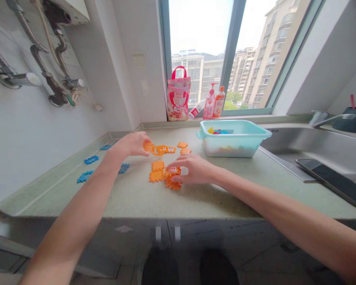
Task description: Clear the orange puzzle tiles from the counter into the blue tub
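Note:
My left hand [133, 143] is closed on an orange piece [147, 146] at the left end of a row of orange notched pieces [163, 149]. Nearer to me, my right hand [191, 169] has its fingers closed on an orange piece with a white part [174, 170], just above another orange piece [173, 184]. Two flat orange pieces [157, 175] lie left of it, and more orange pieces [182, 145] lie behind my right hand. Several blue pieces [91, 160] are spread around my left forearm.
A light blue tub [237, 138] with coloured pieces stands at the back right, beside a steel sink [308, 146]. A black phone [335, 180] lies across the sink's front edge. A pink bag [178, 99] and bottles [209, 103] stand by the window.

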`<control>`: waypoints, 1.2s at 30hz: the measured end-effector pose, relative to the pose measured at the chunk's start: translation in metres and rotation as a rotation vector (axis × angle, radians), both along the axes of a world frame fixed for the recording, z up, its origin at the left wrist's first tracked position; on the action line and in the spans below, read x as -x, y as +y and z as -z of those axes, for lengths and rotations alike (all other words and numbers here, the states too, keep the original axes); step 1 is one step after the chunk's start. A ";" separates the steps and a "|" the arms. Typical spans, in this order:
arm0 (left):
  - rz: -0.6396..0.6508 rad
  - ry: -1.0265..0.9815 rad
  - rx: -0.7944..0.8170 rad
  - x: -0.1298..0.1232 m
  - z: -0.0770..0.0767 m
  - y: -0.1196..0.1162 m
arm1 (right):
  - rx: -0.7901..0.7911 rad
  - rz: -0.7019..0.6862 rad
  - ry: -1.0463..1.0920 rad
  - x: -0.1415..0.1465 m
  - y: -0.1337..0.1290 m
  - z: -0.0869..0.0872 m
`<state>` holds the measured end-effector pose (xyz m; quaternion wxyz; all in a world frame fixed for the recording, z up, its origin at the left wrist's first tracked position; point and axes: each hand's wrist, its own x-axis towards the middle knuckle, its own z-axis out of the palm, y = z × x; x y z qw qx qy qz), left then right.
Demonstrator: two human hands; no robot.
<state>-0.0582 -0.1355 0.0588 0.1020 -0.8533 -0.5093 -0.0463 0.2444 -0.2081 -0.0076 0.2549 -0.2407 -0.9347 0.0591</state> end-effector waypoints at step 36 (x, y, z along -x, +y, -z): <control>-0.058 -0.152 0.383 0.001 0.033 0.026 | 0.295 0.169 -0.181 -0.069 0.028 -0.025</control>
